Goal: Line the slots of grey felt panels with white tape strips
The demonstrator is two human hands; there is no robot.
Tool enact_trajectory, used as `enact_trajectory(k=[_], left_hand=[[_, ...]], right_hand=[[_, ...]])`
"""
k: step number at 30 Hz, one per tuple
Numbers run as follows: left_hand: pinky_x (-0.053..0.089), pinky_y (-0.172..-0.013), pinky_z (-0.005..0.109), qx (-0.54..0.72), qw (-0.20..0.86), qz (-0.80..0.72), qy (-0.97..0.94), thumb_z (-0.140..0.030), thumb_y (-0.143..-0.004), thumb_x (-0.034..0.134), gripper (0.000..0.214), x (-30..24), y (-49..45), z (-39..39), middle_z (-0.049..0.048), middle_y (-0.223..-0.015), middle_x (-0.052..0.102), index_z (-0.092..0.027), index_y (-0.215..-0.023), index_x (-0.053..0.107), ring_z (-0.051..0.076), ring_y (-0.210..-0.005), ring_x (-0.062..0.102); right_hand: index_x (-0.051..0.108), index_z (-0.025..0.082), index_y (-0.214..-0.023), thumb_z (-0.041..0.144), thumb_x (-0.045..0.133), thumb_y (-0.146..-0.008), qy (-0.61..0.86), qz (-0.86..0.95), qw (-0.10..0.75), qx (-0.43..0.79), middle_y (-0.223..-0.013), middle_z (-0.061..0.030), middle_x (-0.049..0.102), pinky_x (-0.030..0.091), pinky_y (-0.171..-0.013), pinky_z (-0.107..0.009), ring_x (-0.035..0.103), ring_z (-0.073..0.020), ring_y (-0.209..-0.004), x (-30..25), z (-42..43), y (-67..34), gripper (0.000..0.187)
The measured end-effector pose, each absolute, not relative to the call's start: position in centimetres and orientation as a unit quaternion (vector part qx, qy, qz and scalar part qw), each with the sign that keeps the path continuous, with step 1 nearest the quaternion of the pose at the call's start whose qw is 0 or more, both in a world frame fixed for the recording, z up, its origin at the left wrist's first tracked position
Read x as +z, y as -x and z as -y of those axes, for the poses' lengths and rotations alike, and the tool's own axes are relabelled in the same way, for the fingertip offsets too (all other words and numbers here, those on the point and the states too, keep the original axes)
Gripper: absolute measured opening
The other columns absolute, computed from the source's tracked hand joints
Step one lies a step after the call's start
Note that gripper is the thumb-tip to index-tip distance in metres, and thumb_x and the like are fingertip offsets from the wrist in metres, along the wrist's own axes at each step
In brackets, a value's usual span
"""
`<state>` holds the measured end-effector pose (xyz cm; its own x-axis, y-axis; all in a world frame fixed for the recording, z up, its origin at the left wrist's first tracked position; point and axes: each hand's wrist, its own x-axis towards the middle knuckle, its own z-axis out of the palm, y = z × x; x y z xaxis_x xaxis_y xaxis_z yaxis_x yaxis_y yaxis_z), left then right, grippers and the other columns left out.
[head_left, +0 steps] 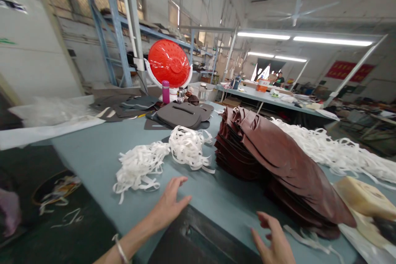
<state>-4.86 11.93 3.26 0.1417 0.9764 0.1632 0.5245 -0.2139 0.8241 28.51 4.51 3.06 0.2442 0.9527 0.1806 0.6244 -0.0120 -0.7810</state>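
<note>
My left hand (173, 200) hovers over the front of the blue-grey table (102, 144), fingers apart and holding nothing. Just beyond it lie two heaps of white strips, a left heap (140, 167) and a right heap (188, 146). My right hand (272, 239) is at the lower right, fingers spread, with nothing in it. Near that hand rises a tall, leaning stack of brown leather-like pieces (278, 152). Below and between my hands is a dark panel (201, 235) with a slot, partly cut off by the frame's lower edge.
Dark grey cut pieces (179, 115) lie farther back, near a pink bottle (165, 92) and a red round heater-like device (169, 64). More white strips (340, 150) spread behind the stack. A yellowish block (366, 196) sits at right. A bin (57, 189) stands on the floor at left.
</note>
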Motion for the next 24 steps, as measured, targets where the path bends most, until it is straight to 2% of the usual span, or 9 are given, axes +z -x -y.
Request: enact_trajectory(k=[3, 6, 7, 9, 11, 13, 18, 21, 24], left_hand=[[0.038, -0.102, 0.045, 0.409, 0.159, -0.536, -0.721, -0.024, -0.083, 0.05, 0.031, 3.7, 4.4, -15.0, 0.0089, -0.116, 0.054, -0.021, -0.114, 0.052, 0.025, -0.116, 0.048], [0.035, -0.103, 0.046, 0.398, 0.041, -0.531, -0.747, -0.012, -0.081, 0.046, 0.043, 4.1, 3.3, -17.3, 0.0101, -0.125, 0.051, -0.022, -0.123, 0.048, 0.026, -0.123, 0.043], [0.033, -0.104, 0.047, 0.38, 0.009, -0.535, -0.755, -0.008, -0.08, 0.045, 0.05, 4.1, 3.0, -18.0, 0.0102, -0.13, 0.049, -0.023, -0.127, 0.047, 0.027, -0.127, 0.039], [0.028, -0.106, 0.049, 0.332, -0.039, -0.543, -0.771, -0.003, -0.076, 0.044, 0.058, 3.7, 2.5, -19.2, 0.0094, -0.137, 0.045, -0.026, -0.129, 0.048, 0.028, -0.135, 0.031], [0.026, -0.106, 0.05, 0.283, -0.064, -0.551, -0.782, -0.002, -0.077, 0.043, 0.056, 2.9, 2.6, -20.7, 0.0075, -0.142, 0.042, -0.028, -0.125, 0.053, 0.028, -0.138, 0.027], [0.024, -0.107, 0.05, 0.245, -0.073, -0.561, -0.787, -0.004, -0.08, 0.042, 0.051, 2.0, 2.9, -22.4, 0.0059, -0.145, 0.041, -0.03, -0.122, 0.056, 0.027, -0.139, 0.026], [0.025, -0.105, 0.051, 0.22, -0.06, -0.573, -0.787, -0.005, -0.082, 0.042, 0.045, 1.5, 3.3, -25.8, 0.0079, -0.143, 0.045, -0.026, -0.116, 0.061, 0.028, -0.137, 0.031], [0.023, -0.105, 0.053, 0.294, -0.075, -0.571, -0.763, -0.004, -0.081, 0.042, 0.041, 3.4, 1.7, -25.0, 0.0088, -0.135, 0.053, -0.024, -0.108, 0.065, 0.029, -0.132, 0.038], [0.022, -0.106, 0.05, 0.4, -0.088, -0.511, -0.756, -0.012, -0.086, 0.044, 0.028, 6.0, -1.1, -20.9, 0.008, -0.126, 0.059, -0.023, -0.102, 0.065, 0.028, -0.129, 0.04]], right_hand=[[0.058, 0.021, -0.106, 0.026, 0.047, -0.084, 0.578, 0.698, 0.389, 0.168, -0.104, -0.0075, 0.059, 0.05, -0.077, -0.029, 0.06, -0.0179, -0.088, 4.3, -10.6, -21.2, 0.024], [0.05, 0.021, -0.123, 0.011, 0.042, -0.084, 0.531, 0.767, 0.341, 0.118, -0.111, -0.008, 0.055, 0.048, -0.077, -0.027, 0.06, -0.0165, -0.09, 4.9, -16.6, -14.1, 0.041], [0.052, 0.022, -0.122, 0.009, 0.043, -0.082, 0.537, 0.774, 0.322, 0.098, -0.107, -0.0073, 0.056, 0.048, -0.074, -0.027, 0.06, -0.0172, -0.087, 4.9, -18.1, -12.5, 0.043], [0.059, 0.021, -0.109, 0.008, 0.046, -0.08, 0.548, 0.775, 0.306, 0.076, -0.098, -0.0071, 0.057, 0.048, -0.068, -0.027, 0.059, -0.0188, -0.081, 4.7, -20.0, -10.7, 0.034], [0.062, 0.019, -0.091, 0.009, 0.048, -0.08, 0.552, 0.771, 0.309, 0.071, -0.092, -0.0066, 0.057, 0.047, -0.066, -0.027, 0.058, -0.0187, -0.077, 4.3, -19.8, -11.0, 0.02], [0.059, 0.02, -0.079, 0.009, 0.05, -0.079, 0.551, 0.77, 0.314, 0.066, -0.09, -0.0055, 0.057, 0.047, -0.07, -0.027, 0.057, -0.0178, -0.079, 3.9, -17.7, -13.1, 0.014], [0.054, 0.021, -0.073, 0.019, 0.052, -0.084, 0.512, 0.769, 0.375, 0.08, -0.101, -0.0064, 0.06, 0.045, -0.083, -0.028, 0.056, -0.019, -0.095, 4.5, -9.8, -21.7, 0.011], [0.055, 0.021, -0.071, 0.031, 0.052, -0.088, 0.548, 0.728, 0.405, 0.078, -0.078, -0.0022, 0.061, 0.045, -0.073, -0.022, 0.058, -0.0152, -0.078, 5.4, -7.1, -24.9, 0.02], [0.059, 0.022, -0.069, 0.043, 0.053, -0.088, 0.585, 0.687, 0.425, 0.071, -0.062, 0.0018, 0.057, 0.041, -0.059, -0.017, 0.052, -0.0112, -0.059, 5.7, -6.7, -24.9, 0.029]])
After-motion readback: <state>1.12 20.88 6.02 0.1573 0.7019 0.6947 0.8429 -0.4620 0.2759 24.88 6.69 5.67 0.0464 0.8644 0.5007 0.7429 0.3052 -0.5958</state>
